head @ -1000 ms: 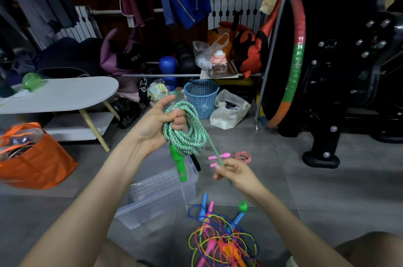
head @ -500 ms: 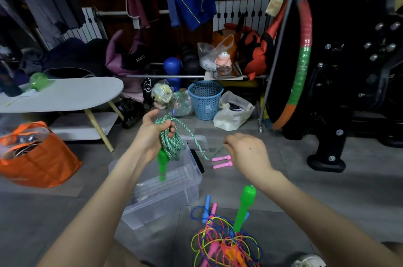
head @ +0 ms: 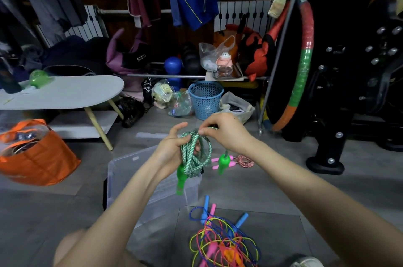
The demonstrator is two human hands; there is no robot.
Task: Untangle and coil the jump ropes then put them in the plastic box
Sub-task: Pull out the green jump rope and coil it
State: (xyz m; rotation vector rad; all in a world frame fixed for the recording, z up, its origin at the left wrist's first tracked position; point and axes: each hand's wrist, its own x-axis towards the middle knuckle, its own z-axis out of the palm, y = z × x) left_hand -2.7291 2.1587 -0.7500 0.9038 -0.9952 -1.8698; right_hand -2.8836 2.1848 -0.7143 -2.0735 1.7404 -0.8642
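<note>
My left hand (head: 172,151) grips a coil of green-and-white jump rope (head: 195,153) held above the clear plastic box (head: 122,170). One green handle (head: 181,180) hangs below the coil. My right hand (head: 226,131) pinches the rope's end at the top of the coil, and the second green handle (head: 223,163) dangles under that hand. A tangle of blue, pink, yellow and orange jump ropes (head: 224,242) lies on the floor in front of me. A coiled red-and-white rope with pink handles (head: 242,161) lies on the floor to the right of the box.
A low white table (head: 65,92) and an orange bag (head: 32,153) stand at the left. A blue basket (head: 205,98), plastic bags and clothes crowd the back. A hula hoop (head: 301,70) and black exercise machine (head: 349,81) fill the right.
My right hand has come up and left to the top of the coil, bringing the rope's end and the second green handle with it. The coil sits lower, over the box.
</note>
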